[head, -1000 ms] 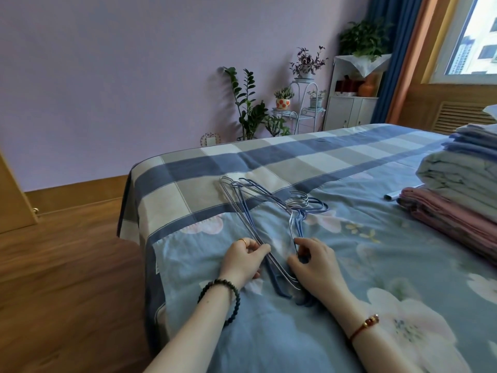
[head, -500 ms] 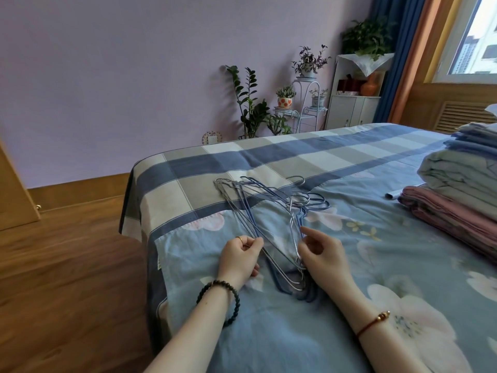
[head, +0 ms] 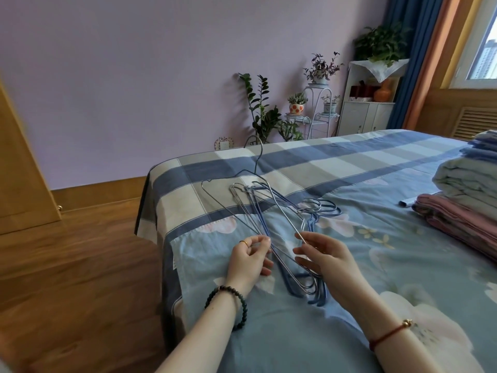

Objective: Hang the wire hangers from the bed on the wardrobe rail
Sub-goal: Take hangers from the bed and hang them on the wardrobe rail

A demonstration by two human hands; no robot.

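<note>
On the bed (head: 376,162), with its blue floral-and-check cover, we log a tangled pile of thin silver and blue wire hangers (head: 265,224) at the near-left corner, one hook tilted up. We judge them light, springy, slick and prone to snag, best lifted singly by the neck. The left hand (head: 250,261) has a pinching grip on one wire and the right hand (head: 325,261) pinches another. No container is in use, and the wardrobe rail is unseen.

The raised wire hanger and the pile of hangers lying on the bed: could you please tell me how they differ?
The raised hanger tilts up off the bed, hook topmost; the pile of hangers lies flat, hooks to the right. The raised hanger is single, pinched by the left hand; the pile is several overlapped silver and blue ones, the right hand gripping a silver wire. Both are thin wire.
</note>
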